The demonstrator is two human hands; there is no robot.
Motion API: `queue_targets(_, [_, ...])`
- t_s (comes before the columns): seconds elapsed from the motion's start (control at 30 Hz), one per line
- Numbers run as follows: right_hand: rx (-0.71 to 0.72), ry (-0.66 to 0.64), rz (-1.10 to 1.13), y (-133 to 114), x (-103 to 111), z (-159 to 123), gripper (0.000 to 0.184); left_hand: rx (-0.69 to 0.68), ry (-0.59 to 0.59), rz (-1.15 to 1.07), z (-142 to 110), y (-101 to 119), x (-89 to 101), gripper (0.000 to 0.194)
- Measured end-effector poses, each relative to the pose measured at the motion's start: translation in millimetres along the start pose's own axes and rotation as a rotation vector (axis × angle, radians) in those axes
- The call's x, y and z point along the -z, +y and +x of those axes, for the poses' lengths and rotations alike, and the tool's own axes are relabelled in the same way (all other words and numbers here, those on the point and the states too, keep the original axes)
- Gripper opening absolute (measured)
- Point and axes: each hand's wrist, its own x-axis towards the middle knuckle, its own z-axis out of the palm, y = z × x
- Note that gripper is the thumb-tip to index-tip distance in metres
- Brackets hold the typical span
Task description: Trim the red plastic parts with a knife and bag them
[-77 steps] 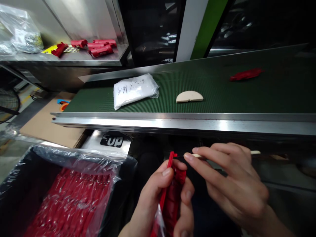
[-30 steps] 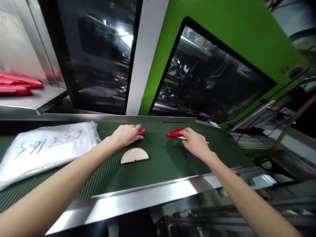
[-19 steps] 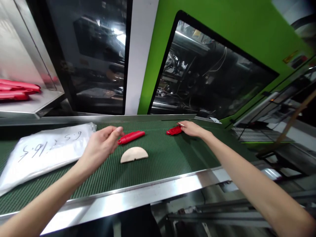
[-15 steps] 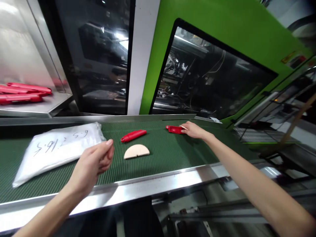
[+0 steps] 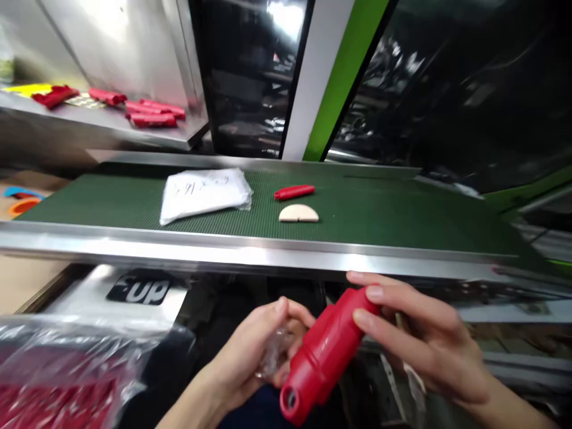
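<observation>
My right hand (image 5: 424, 342) grips a red plastic handle part (image 5: 324, 354) below the conveyor's front edge, its open round end pointing down toward me. My left hand (image 5: 254, 357) is curled just left of the part around a small piece of clear plastic film (image 5: 271, 357). Both hands are close together in front of my lap. A second red part (image 5: 294, 192) lies on the green conveyor belt (image 5: 379, 214), just behind a beige half-round piece (image 5: 298, 213).
A white plastic packet with handwriting (image 5: 203, 190) lies on the belt to the left. Several red parts (image 5: 147, 113) rest on a steel shelf at upper left. A bin lined with clear plastic (image 5: 67, 369) holding red parts sits at lower left. A steel rail (image 5: 223, 250) edges the belt.
My right hand has lifted a red part off the belt and brought it down in front of me. My left hand has drawn back from the belt to meet it. My view has tilted downward.
</observation>
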Motion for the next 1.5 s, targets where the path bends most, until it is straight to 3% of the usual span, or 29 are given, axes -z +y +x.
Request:
queue_targets(0.1, [0.084,-0.061,0.115,-10,-24,-8,0.052,0.004,-0.142,-0.025,-13,-17,0.8,0.05])
queue_targets(0.17, [0.147,0.026,0.109,-13,-41,-12,0.059,-0.026,-0.07,-0.024,-23,-27,3.2,0.043])
queue_targets(0.2, [0.091,0.088,0.126,-16,-49,-14,0.06,-0.05,0.011,-0.001,-28,-31,4.2,0.038])
queue_targets(0.27, [-0.188,0.145,0.268,-27,-66,-22,0.052,-0.13,0.191,0.086,-37,-37,5.1,0.028])
queue_targets(0.37, [-0.609,-0.003,0.616,-51,-89,-37,0.029,-0.267,0.386,0.227,-44,-44,3.8,0.024])
queue_targets(0.43, [-0.698,-0.069,0.804,-66,-104,-47,0.03,-0.325,0.482,0.27,-45,-48,3.3,0.025])
queue_targets(0.57, [-0.803,0.014,1.01,-81,-124,-63,0.044,-0.326,0.615,0.268,-41,-55,6.4,0.031])
queue_targets(0.73, [-0.979,0.011,1.223,-82,-126,-70,0.034,-0.307,0.546,0.139,-42,-56,10.6,0.031])
queue_targets(0.9, [-1.006,-0.07,1.386,-76,-120,-71,0.039,-0.273,0.461,0.139,-50,-50,13.7,0.027])
queue_targets(1.03, [-0.98,-0.087,1.436,-74,-121,-72,0.037,-0.291,0.482,0.17,-53,-48,14.8,0.027])
queue_targets(1.23, [-0.969,-0.073,1.489,-74,-120,-65,0.033,-0.291,0.564,-0.018,-52,-47,8.7,0.02])
queue_targets(1.33, [-0.947,-0.022,1.455,-71,-121,-63,0.033,-0.298,0.578,0.015,-51,-48,7.8,0.024])
queue_targets(1.5, [-0.85,0.051,1.293,-71,-122,-64,0.049,-0.24,0.591,-0.005,-48,-48,11.3,0.027])
